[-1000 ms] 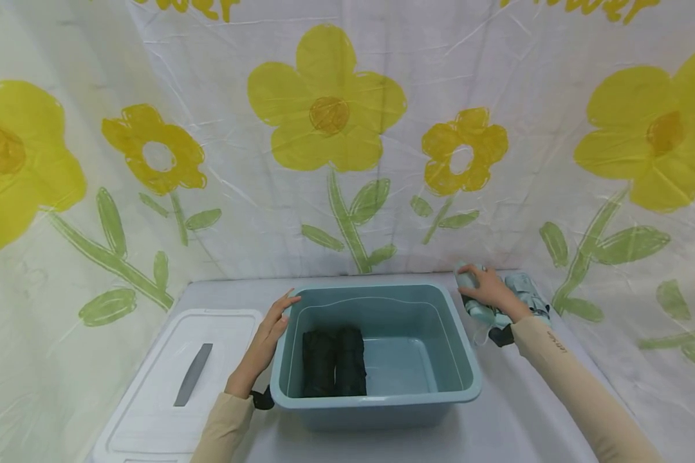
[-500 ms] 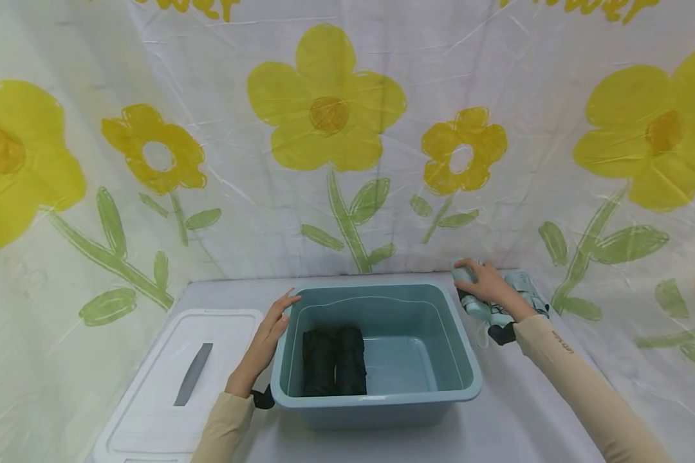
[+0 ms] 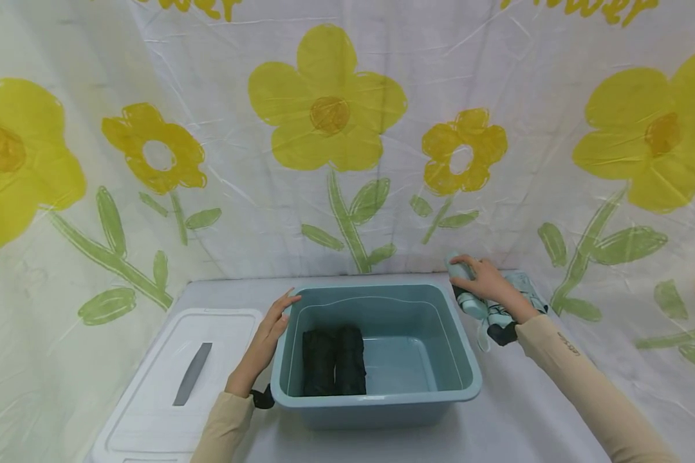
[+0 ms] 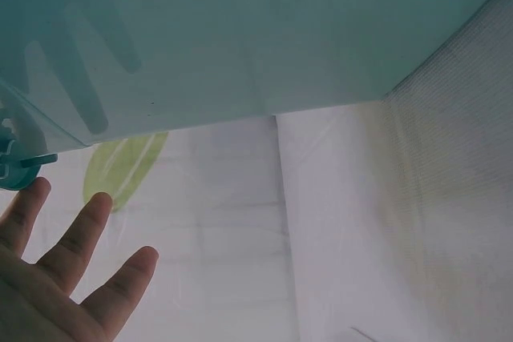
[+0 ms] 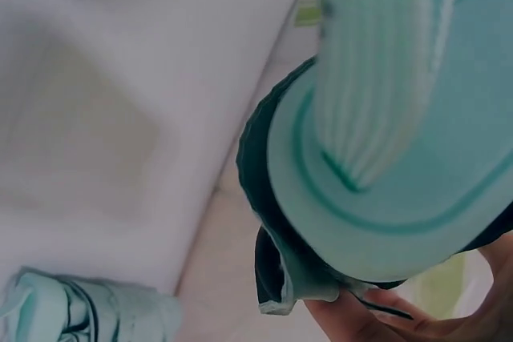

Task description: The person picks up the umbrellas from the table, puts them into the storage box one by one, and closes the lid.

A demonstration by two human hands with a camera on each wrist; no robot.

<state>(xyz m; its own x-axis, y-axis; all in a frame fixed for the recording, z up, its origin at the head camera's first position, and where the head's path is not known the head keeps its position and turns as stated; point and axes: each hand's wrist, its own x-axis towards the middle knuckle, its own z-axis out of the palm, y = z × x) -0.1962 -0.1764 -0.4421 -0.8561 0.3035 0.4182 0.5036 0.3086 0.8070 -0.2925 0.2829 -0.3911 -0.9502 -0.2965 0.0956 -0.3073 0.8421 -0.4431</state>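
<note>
Right hand (image 3: 491, 284) clasping mint roll (image 5: 433, 178), probably an umbrella, left hand (image 3: 265, 335) well apart from it, straight-fingered at bin (image 3: 376, 400)

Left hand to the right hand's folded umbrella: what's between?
The open blue storage bin, two black rolled bundles inside; the head view shows it between left hand and folded umbrella.

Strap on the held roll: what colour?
Pale mint green; the strap shows best in the right wrist view.

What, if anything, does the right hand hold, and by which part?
A pale teal folded umbrella; the right hand grips its body, not the strap.
</note>
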